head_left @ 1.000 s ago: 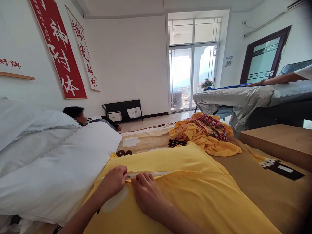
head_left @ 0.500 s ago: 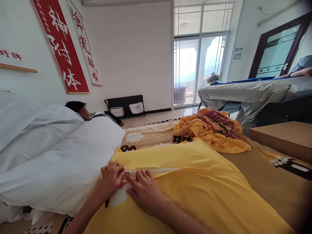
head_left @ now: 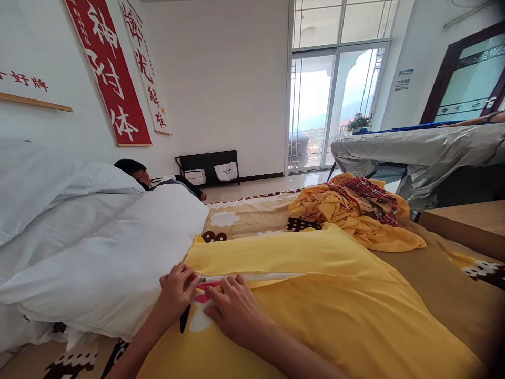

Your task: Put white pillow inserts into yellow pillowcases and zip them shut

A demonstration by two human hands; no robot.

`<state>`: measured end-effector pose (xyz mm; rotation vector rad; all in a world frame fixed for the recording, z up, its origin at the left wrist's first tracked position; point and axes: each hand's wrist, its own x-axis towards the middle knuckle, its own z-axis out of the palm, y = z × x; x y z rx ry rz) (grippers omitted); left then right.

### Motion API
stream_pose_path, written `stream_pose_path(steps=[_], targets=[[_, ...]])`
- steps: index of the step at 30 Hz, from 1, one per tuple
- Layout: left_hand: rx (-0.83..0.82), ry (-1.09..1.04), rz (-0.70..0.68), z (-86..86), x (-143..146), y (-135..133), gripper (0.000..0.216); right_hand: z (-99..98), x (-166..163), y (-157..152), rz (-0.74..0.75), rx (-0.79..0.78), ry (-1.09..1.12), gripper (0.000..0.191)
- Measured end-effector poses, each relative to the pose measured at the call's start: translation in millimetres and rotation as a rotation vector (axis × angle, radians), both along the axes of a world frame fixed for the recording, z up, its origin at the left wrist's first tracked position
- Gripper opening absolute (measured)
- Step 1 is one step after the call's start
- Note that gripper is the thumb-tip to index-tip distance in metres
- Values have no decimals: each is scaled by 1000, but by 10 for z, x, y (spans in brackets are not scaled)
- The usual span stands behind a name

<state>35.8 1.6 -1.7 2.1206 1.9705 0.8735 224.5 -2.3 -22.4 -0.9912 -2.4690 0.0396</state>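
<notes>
A yellow pillowcase [head_left: 315, 316] stuffed with a pillow lies in front of me on a brown patterned blanket. A pale zipper [head_left: 256, 276] runs along its near seam. My left hand [head_left: 177, 290] is closed in a pinch at the zipper's left end, apparently on the pull, which I cannot make out. Just to its right, my right hand [head_left: 232, 310] lies on the yellow fabric below the zipper, fingers bent and pressing the cloth down.
White pillows [head_left: 90, 252] are stacked at the left, with a person's head [head_left: 132, 169] behind them. A heap of yellow and red plaid cloth [head_left: 355, 210] lies farther back. At the right are a wooden surface [head_left: 465, 223] and a table under a silver cover [head_left: 418, 152], with another person's arm on it.
My left hand has slid a little to the left along the zipper with the right hand following. The view has shifted left and down.
</notes>
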Motion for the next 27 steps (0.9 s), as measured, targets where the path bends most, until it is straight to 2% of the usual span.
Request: stream_pose_path(steps=[3, 5, 9, 14, 20, 27], targets=[[43, -114, -44, -82, -45, -41, 33, 16, -68, -20, 0, 16, -11, 29], [50, -150, -50, -76, -46, -52, 33, 19, -151, -26, 14, 41, -5, 30], [30, -111, -38, 71, -34, 0, 31, 32, -321, -16, 27, 71, -6, 31], [-98, -65, -66, 231, -91, 132, 25, 56, -368, -18, 13, -1, -33, 32], [-150, -90, -37, 150, -234, 174, 26, 48, -343, -30, 22, -27, -32, 40], [-105, -81, 60, 89, -356, 109, 25, 18, -341, -36, 33, -24, -18, 42]])
